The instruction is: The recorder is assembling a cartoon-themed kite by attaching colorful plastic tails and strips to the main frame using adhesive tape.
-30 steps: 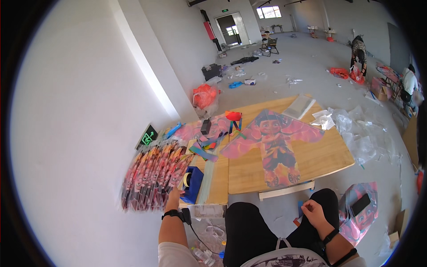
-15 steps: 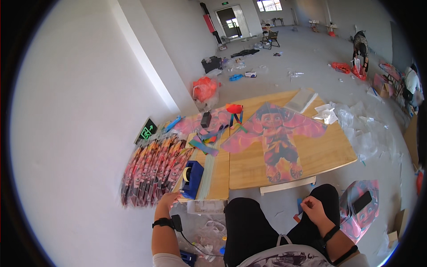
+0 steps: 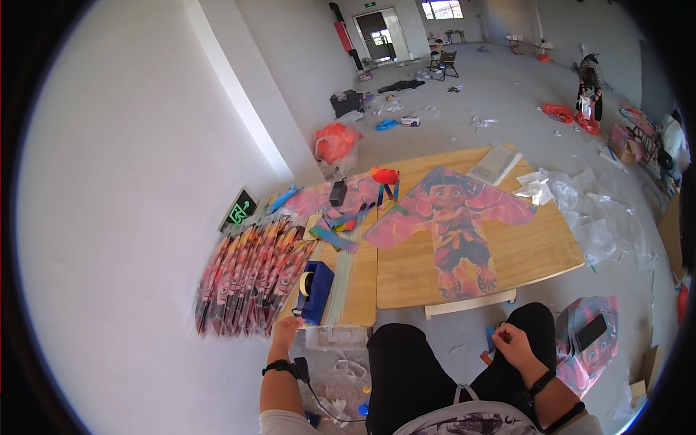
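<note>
At the near left corner of the table, my left hand point(image 3: 287, 331) has its fingertips pressed together at the cutting end of a blue tape dispenser point(image 3: 315, 293). Whatever they pinch there is too small to make out. My right hand point(image 3: 513, 342) is closed above my right thigh, its fingers curled together, with a blue and orange strip point(image 3: 489, 346) just beside them. What lies inside those fingers is hidden. A kite sheet point(image 3: 458, 235) printed with a cartoon figure and pink wings lies flat on the wooden table point(image 3: 533, 268).
A stack of folded printed kites point(image 3: 250, 279) lies left of the dispenser, beside thin pale rods point(image 3: 341, 283). Rainbow ribbon point(image 3: 337, 239) and a black box point(image 3: 338, 193) lie farther back. A phone point(image 3: 591, 332) rests on printed sheets at right. Clear plastic point(image 3: 591, 217) covers floor there.
My left hand has shifted a little right, and its fingers have drawn together at the dispenser's end. My right hand stays over the thigh. A distant person at right has straightened slightly.
</note>
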Motion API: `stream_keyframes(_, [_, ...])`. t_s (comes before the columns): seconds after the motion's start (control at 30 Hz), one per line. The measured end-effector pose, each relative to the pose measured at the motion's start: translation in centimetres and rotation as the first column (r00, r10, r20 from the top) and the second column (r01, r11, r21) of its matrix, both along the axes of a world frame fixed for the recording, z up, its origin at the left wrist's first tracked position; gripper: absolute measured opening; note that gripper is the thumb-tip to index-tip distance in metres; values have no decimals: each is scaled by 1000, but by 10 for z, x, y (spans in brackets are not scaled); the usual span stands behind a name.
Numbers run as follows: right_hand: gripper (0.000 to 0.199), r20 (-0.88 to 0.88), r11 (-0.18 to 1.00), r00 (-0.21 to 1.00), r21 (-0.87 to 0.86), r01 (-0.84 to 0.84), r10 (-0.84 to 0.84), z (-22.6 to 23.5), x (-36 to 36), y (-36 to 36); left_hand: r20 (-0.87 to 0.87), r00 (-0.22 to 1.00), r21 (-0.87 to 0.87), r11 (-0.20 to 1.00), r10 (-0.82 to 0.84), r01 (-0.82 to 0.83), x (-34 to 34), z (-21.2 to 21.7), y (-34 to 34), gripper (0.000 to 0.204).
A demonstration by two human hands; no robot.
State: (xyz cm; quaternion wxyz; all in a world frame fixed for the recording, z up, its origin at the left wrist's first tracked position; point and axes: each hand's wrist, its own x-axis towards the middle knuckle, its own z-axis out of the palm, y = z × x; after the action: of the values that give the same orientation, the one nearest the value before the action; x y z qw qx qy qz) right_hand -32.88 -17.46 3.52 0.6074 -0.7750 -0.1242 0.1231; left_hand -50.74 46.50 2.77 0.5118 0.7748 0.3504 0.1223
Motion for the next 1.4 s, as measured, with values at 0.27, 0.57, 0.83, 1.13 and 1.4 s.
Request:
stream_keyframes(0.27, [7, -34, 999, 999, -24, -42, 41, -1, 1, -1, 97, 988, 230, 969, -117, 92, 8, 2, 1, 23])
stream_keyframes(0.57, [9, 36, 996, 998, -64, -55, 58, 6, -3, 3, -385, 923, 605, 751, -16, 265, 16, 33, 17, 25])
stream_keyframes(0.83, [9, 44, 996, 997, -73, -53, 56, 11, -8, -10, -410, 912, 615, 740, 3, 274, 16, 80, -69, 17])
stream_keyframes(1.13, [9, 371, 856, 833, 158, -493, 411, 148, -9, 33, 551, 789, -151, 898, -271, 414, 49, 184, -349, 26])
stream_keyframes(1.4, [7, 149, 722, 857, 478, -500, 494, 164, -32, 27, 500, 628, 298, 799, -596, 522, 74, 213, -415, 31])
